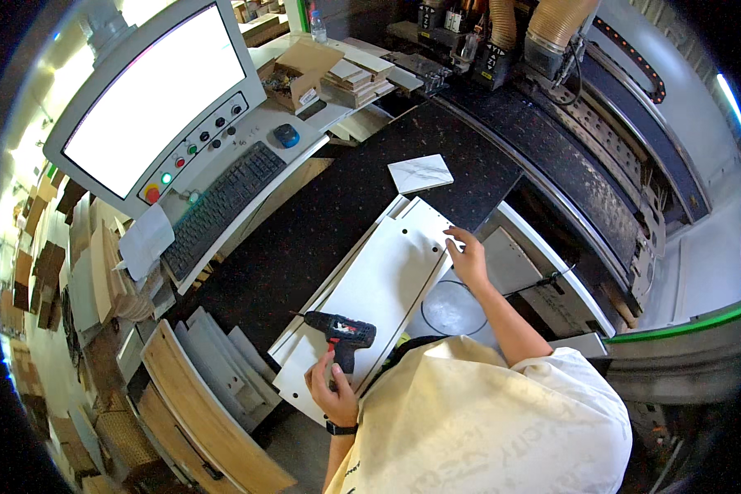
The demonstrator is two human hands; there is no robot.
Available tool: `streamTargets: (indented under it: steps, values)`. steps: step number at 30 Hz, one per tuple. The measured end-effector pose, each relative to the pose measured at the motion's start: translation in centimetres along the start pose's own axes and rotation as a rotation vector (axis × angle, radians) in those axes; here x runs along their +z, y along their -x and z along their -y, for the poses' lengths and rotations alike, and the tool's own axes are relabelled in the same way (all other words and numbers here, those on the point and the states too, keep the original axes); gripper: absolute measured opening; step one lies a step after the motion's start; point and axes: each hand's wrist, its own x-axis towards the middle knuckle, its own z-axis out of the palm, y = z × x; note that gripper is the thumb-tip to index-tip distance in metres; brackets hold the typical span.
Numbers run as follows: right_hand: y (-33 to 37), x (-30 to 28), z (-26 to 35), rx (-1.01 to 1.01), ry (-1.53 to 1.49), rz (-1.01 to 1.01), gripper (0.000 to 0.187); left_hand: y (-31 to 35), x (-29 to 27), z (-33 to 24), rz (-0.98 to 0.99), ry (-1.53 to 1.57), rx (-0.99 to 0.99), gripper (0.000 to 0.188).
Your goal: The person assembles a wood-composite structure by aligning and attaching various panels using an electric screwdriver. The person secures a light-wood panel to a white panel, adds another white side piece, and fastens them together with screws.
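My left hand (333,393) is wrapped round the grip of a black and red cordless drill (347,331). The drill lies over the near end of a long white panel (370,284), its bit pointing left past the panel's edge. Round dark holes show near both ends of this panel, which rests on another white board (337,276). At the far right corner is my right hand (468,257), its thumb and fingers bent together beside a hole; whatever is between the fingertips is too small to make out. Beyond the panel lies a small marble-patterned tile-like piece (421,174).
A dark bench surface (305,239) carries the panels. To the left stand a control screen (156,90), keyboard (222,206) and mouse (286,135). An open cardboard box (296,78) and stacked boards (358,80) sit behind; a machine with hoses (556,33) fills the right.
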Motion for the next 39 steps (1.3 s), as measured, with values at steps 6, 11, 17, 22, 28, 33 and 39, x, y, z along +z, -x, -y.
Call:
streamTargets:
  steps: [6, 11, 17, 22, 28, 33, 39]
  values:
    - [-2.0, 0.8, -0.2, -0.078, 0.062, 0.005, 0.028, 0.6, 0.3, -0.4, -0.025, 0.014, -0.021, 0.021]
    - [-9.5, 1.3, -3.2, 0.106, 0.041, -0.072, 0.036, -0.1, -0.3, -0.2, -0.046, -0.024, 0.008, 0.021]
    - [-17.5, 4.6, -6.7, 0.041, 0.425, -0.044, 0.068, -0.4, -2.0, -1.2, -0.086, -0.063, 0.072, 0.022]
    - [-16.3, 7.2, -2.8, 0.159, 0.723, 0.134, 0.091, 0.7, -4.2, -1.7, -0.117, -0.08, -0.009, 0.02]
    - [-16.6, 6.2, -1.2, 0.002, 0.725, -0.013, 0.108, 1.6, -6.1, -1.7, -0.164, -0.075, -0.113, 0.022]
    - [-19.2, 0.6, -2.1, 0.011, 0.516, -0.229, 0.106, 2.5, -7.4, -1.4, -0.122, -0.104, -0.136, 0.022]
    - [-22.2, -2.2, -3.1, -0.223, 0.347, -0.469, 0.101, 3.6, -9.2, -2.1, -0.001, -0.26, -0.087, 0.019]
